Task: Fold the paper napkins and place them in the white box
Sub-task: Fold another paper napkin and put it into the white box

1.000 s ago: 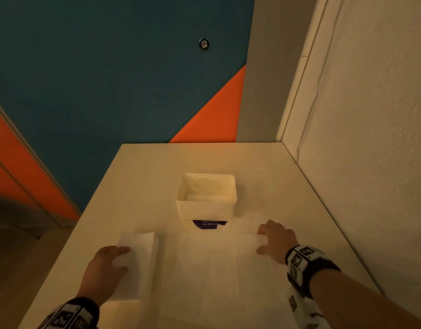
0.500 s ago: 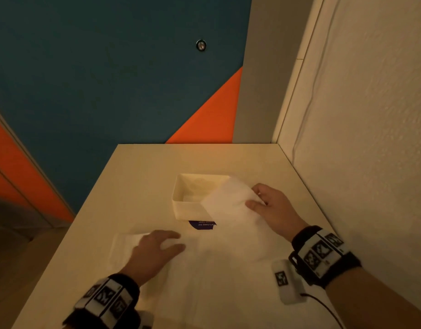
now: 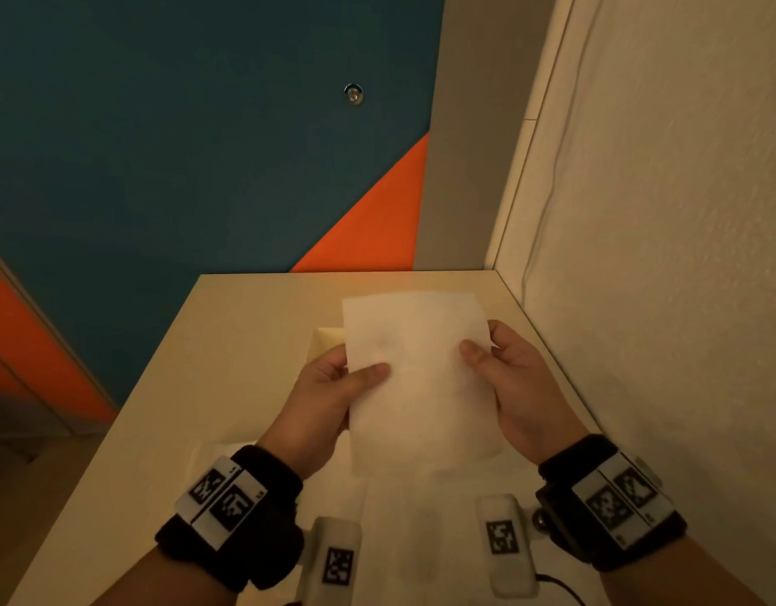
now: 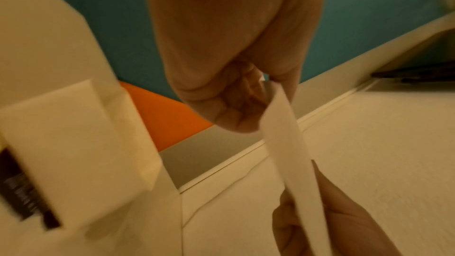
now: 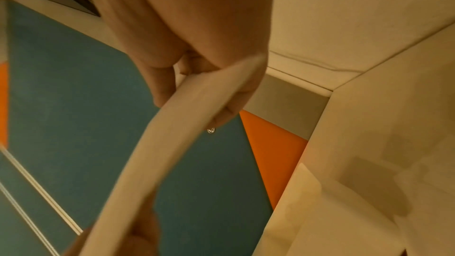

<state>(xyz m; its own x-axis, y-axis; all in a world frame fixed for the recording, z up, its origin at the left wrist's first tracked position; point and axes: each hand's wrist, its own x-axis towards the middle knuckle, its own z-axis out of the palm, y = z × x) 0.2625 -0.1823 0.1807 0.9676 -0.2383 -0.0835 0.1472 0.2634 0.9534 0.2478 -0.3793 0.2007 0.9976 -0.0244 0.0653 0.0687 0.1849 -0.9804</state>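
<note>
More napkins [image 3: 403, 540] lie flat at the table's [image 3: 211, 343] near edge. Above them, the left hand [image 3: 320, 408] and right hand [image 3: 521, 387] each pinch a side edge of a raised paper napkin [image 3: 416, 369], thumbs on top. Behind it, the white box [image 3: 327, 343] sits mid-table, mostly hidden.

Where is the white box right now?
In the head view the white box sits on the table mid-frame, almost wholly hidden behind the napkin that the left hand and right hand hold up.
</note>
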